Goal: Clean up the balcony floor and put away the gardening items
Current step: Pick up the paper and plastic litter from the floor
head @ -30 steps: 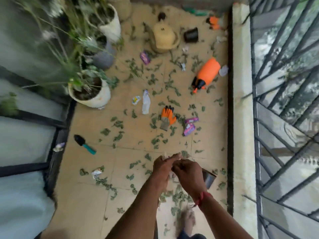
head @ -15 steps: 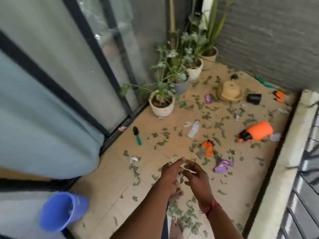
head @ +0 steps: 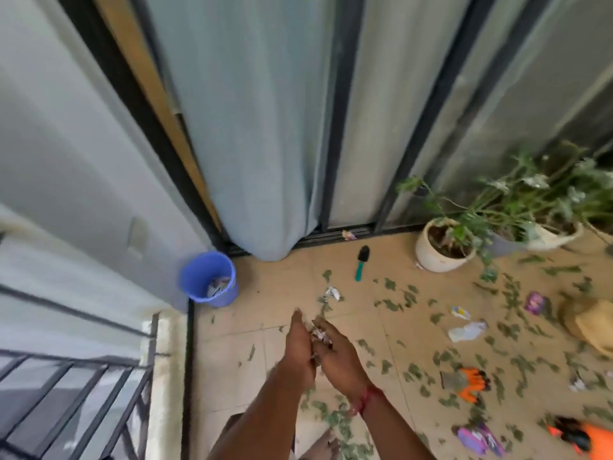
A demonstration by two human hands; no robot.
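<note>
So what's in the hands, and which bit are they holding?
A wad of crumpled wrappers, squeezed between the left hand and right hand, which cover most of it; only its top shows.

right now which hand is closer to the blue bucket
Left. The left hand is nearer, down-right of the blue bucket in the view. The right hand sits beside it on the far side, with paper scraps between them.

Pale blue curtain (head: 265, 144) hanging between black sliding-door frames (head: 335, 127), its hem bulging over the door track (head: 331, 239). Black metal railing (head: 66, 393) lower left, beside a rough white parapet (head: 164, 376).
</note>
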